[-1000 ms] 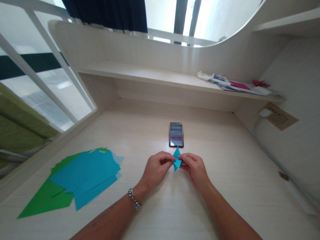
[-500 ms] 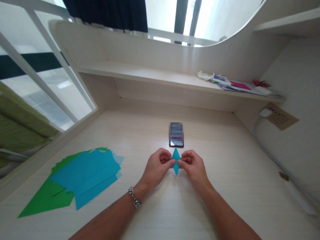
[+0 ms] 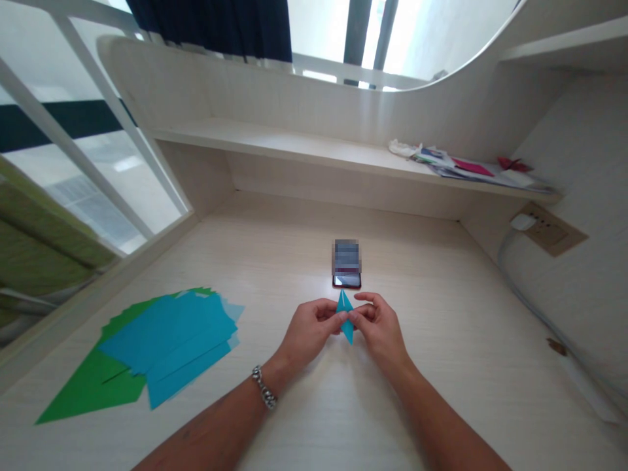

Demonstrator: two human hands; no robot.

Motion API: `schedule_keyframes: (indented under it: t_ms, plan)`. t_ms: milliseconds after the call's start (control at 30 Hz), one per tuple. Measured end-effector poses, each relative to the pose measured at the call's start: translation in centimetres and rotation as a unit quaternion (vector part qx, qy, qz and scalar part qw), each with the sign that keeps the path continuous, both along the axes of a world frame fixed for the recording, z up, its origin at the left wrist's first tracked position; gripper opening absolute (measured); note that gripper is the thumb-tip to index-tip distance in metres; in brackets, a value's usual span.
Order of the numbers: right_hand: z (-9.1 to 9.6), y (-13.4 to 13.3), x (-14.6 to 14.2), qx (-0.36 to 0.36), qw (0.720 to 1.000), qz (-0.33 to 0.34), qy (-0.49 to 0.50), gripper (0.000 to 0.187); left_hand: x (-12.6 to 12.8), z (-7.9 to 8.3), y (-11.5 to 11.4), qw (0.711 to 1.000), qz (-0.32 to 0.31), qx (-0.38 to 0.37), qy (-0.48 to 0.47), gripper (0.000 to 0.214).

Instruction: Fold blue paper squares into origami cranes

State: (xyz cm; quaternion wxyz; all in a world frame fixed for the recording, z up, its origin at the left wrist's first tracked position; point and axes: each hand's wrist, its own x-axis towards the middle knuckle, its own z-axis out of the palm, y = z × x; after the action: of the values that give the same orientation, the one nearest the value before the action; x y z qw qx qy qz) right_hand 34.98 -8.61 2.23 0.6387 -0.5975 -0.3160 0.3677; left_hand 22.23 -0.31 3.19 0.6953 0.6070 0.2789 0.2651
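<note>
A small blue folded paper, shaped like a narrow diamond, is held between both hands just in front of the phone. My left hand pinches its left side, thumb on top and fingers beneath. From the other side my right hand grips it near the middle with thumb and finger, the index finger lifted away. Both thumb tips nearly meet on the paper. The fingers hide part of its side edges. A phone lies flat beyond the paper, its screen blurred out.
Loose sheets of blue paper overlap green paper on the desk at the left. A shelf along the back holds papers and a red folded piece. A cable runs from the wall socket at the right.
The folded paper has tilted, its far tip now leaning left and its near tip right. My right index finger has lifted off, and my left fingers have shifted slightly.
</note>
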Motion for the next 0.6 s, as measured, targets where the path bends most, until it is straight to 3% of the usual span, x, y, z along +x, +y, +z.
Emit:
schedule_keyframes:
  t_ms: [233,467,600]
  plan:
    - [-0.52,0.12,-0.49,-0.009,0.999,0.045,0.030,0.044,0.00,-0.41,0.45,0.998,0.050,0.038,0.005,0.020]
    - [-0.23,-0.17,0.18,-0.026,0.997,0.076,0.003,0.038,-0.11,-0.08,0.54,1.000,0.018,0.017,-0.012,0.021]
    - [-0.29,-0.22,0.12,-0.034,0.996,0.080,-0.008,0.036,-0.22,-0.14,0.70,0.998,0.042,0.043,0.009,0.021]
